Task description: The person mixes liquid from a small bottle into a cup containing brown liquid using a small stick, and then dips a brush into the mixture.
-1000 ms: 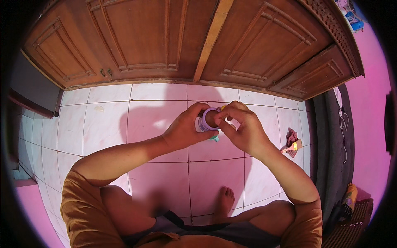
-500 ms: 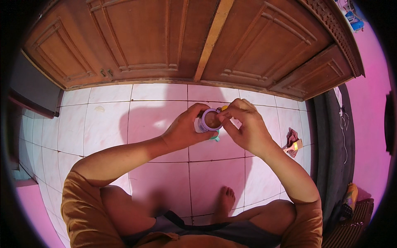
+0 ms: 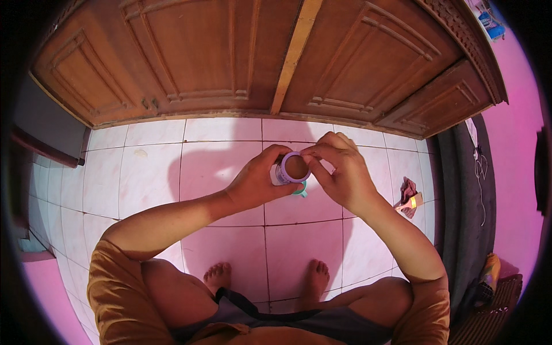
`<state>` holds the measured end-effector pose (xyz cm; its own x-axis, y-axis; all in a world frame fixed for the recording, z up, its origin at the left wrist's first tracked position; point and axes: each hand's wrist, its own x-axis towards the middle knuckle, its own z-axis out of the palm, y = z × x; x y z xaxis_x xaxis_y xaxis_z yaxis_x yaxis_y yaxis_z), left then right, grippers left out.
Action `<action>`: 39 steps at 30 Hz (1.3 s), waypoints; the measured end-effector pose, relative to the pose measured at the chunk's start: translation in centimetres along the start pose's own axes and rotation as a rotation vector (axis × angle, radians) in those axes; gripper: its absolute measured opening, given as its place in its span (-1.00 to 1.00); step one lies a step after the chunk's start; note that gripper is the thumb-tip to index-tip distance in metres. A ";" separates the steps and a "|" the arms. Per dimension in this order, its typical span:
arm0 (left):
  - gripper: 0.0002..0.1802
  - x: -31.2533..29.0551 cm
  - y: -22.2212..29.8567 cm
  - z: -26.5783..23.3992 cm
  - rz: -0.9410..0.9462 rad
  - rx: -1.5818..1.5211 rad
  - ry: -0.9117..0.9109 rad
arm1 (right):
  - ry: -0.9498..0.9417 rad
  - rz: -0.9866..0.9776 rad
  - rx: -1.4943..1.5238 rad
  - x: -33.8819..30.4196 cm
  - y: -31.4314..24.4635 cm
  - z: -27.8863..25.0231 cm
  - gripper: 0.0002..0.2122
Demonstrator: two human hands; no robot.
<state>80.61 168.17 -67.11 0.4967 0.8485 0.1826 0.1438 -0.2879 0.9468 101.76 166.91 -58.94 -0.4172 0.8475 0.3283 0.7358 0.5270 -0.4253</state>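
Note:
A small round container [image 3: 297, 167] with a lilac rim and brown inside is in my left hand [image 3: 259, 178], whose fingers and thumb wrap round its side. It is held above the tiled floor with its round top toward me. The thumb and forefinger of my right hand [image 3: 339, 172] are pinched together at the right side of the rim. Whether they hold anything small is hidden. Just below the container, a teal piece [image 3: 301, 190] shows, partly covered by my left thumb and the container.
On the white floor tiles [image 3: 224, 253] to the right lie a paintbrush [image 3: 413, 202] and a crumpled dark red cloth [image 3: 408, 188]. A carved wooden cabinet [image 3: 195, 52] spans the far side. A white cable [image 3: 479, 172] hangs over a dark long surface at the right.
The yellow thing beside my right fingertips no longer shows. My right fingers have shifted slightly off the container's opening to its rim. My left foot has come into sharp view.

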 end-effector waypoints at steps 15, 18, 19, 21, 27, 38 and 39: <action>-0.31 -0.1 -0.5 0.1 0.056 -0.018 0.034 | -0.111 0.040 0.304 -0.2 -0.2 0.0 -0.93; -0.32 -0.1 0.0 -0.1 0.003 0.004 -0.014 | -0.116 -0.028 0.078 -0.3 -0.1 -1.0 -0.92; -0.32 -0.1 0.2 -0.1 0.006 0.002 -0.017 | -0.059 -0.012 0.071 -0.1 0.1 -0.8 -0.92; -0.32 -0.1 0.5 -0.2 0.009 0.001 -0.019 | 0.000 0.007 0.062 0.0 0.1 -0.2 -0.92; -0.30 -0.1 0.3 -0.1 0.014 -0.013 -0.022 | -0.157 -0.026 0.187 -0.1 -0.3 -1.5 -0.91; -0.32 0.1 0.2 -0.1 -0.001 0.008 -0.016 | -0.092 -0.037 0.023 -0.4 0.0 -1.7 -0.96; -0.32 0.2 0.3 0.0 0.018 0.012 -0.011 | -0.089 -0.035 0.021 -0.3 0.0 -1.4 -0.96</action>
<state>80.73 168.21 -66.83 0.5083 0.8383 0.1971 0.1446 -0.3088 0.9401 102.69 166.56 -57.85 -0.4889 0.8305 0.2670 0.7090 0.5566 -0.4330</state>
